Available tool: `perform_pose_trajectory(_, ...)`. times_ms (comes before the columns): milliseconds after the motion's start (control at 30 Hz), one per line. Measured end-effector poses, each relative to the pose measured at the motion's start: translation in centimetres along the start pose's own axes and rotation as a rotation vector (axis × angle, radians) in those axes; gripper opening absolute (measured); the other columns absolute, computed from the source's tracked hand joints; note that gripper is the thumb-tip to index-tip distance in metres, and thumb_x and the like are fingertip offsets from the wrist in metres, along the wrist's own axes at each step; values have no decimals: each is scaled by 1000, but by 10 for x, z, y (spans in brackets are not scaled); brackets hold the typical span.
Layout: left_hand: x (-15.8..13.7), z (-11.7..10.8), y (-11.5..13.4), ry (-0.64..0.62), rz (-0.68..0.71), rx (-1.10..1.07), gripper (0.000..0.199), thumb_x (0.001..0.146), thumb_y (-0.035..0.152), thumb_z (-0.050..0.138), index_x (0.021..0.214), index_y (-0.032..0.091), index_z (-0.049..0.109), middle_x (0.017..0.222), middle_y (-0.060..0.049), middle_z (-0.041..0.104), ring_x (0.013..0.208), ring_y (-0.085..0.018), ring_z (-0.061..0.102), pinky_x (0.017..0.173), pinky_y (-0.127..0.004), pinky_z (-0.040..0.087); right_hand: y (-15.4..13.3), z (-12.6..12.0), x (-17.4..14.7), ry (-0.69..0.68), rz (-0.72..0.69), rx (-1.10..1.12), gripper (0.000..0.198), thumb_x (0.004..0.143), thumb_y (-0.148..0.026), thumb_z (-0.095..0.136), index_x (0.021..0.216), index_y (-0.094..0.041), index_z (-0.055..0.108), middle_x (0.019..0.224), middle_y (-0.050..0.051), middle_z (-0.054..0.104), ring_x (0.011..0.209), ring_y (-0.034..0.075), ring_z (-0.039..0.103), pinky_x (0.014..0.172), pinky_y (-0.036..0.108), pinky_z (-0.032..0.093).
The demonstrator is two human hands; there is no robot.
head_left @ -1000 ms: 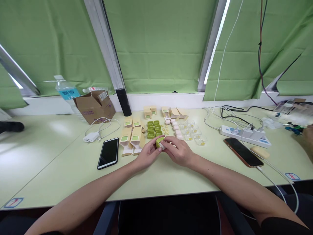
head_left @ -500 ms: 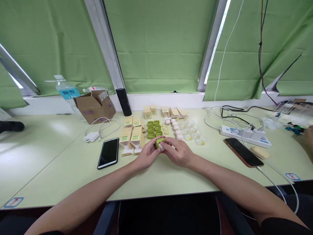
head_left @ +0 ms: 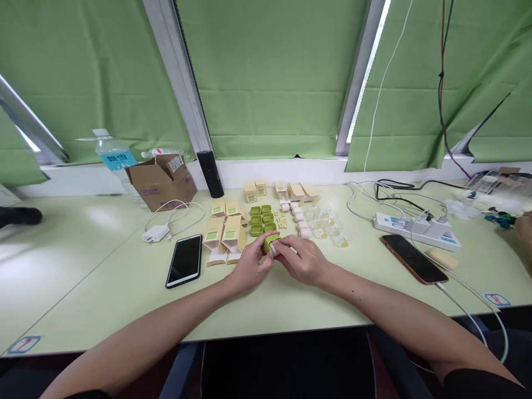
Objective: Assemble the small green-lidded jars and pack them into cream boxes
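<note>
Low over the table, my left hand (head_left: 251, 267) is closed around a small rounded green case (head_left: 270, 240). My right hand (head_left: 306, 259) pinches a small white piece (head_left: 273, 249) at the opening of that case; the fingers partly cover both. Just beyond my hands stand several open green cases (head_left: 256, 228) in two columns. Beside them lie tiny yellow pieces (head_left: 281, 220), then a row of pale pink rounded pieces (head_left: 301, 225). Clear plastic covers (head_left: 341, 238) with yellow spots are spread to the right of that row.
Small cream cartons (head_left: 214, 228) stand left of the cases, more at the back. A phone (head_left: 184, 260), charger (head_left: 155, 233) and cardboard box (head_left: 162, 185) are at left. Another phone (head_left: 411, 257) and a power strip (head_left: 419, 230) lie right. A person's hand (head_left: 524, 230) shows at the right edge.
My fingers have shifted slightly around the green case, and its outside is turned a little more toward view. The things on the table have stayed put.
</note>
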State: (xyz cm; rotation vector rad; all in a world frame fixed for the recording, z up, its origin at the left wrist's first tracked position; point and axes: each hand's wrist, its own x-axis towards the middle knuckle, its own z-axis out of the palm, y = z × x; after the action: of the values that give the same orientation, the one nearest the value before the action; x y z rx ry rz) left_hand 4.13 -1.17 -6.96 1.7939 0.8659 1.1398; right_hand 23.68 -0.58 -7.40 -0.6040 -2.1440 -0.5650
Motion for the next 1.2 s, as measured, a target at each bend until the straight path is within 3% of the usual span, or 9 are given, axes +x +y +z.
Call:
perform_pose_trajectory(133,-1,-1,-2,-4,12,-23,46,96,39,60,137,18,58,126,-14,69,113,-26,66,100,-42,56,0,1,0,-8,0,8,33,100,-24,64,133,-20,61,99,10,71,81,19,70,58,26,56)
perform_pose_trajectory(333,-1,-4,-1,-149,34,-210,61,93,52,69,142,21,52,133,-16,63,119,-27,63,100,-40,55,-1,-2,3,51,-31,-40,27,101,-17,58,127,-18,65,97,11,72,81,19,70,57,26,56)
perform_pose_trajectory(467,2,0,1,-120,-12,-253,58,87,49,77,133,21,56,126,-14,66,117,-26,64,99,-38,53,-2,-6,8,39,-40,-11,30,100,-13,55,129,-17,64,109,14,72,96,22,72,68,28,60)
perform_pose_trajectory(567,4,0,3,-99,-54,-268,57,86,53,77,129,20,60,119,-13,69,114,-27,65,97,-38,54,-2,-7,11,60,-32,5,36,101,-20,58,135,-11,59,114,20,70,104,26,71,69,31,62)
perform_pose_trajectory(700,5,-3,4,-147,-136,-343,62,83,58,78,126,16,63,106,-10,69,99,-24,66,85,-34,55,-2,-5,10,43,7,32,47,102,-31,59,143,-10,53,115,20,70,106,28,71,73,34,64)
perform_pose_trajectory(833,5,-4,3,-168,-149,-413,61,83,56,80,126,16,63,105,-9,67,96,-21,64,84,-32,54,-3,-3,8,48,9,63,48,102,-30,59,145,-11,51,117,19,71,106,28,71,83,39,65)
perform_pose_trajectory(1033,3,-3,2,-161,-186,-468,59,84,54,79,126,15,64,98,-7,65,82,-15,58,72,-26,49,-2,-4,9,42,-2,72,44,101,-24,58,141,-8,54,113,19,71,102,28,71,79,39,65)
perform_pose_trajectory(1200,5,-5,-2,-200,-155,-545,59,80,45,86,129,19,65,105,-9,64,91,-17,58,77,-27,49,0,-3,7,6,24,73,43,103,-23,50,145,-14,50,118,18,70,105,28,71,81,41,64)
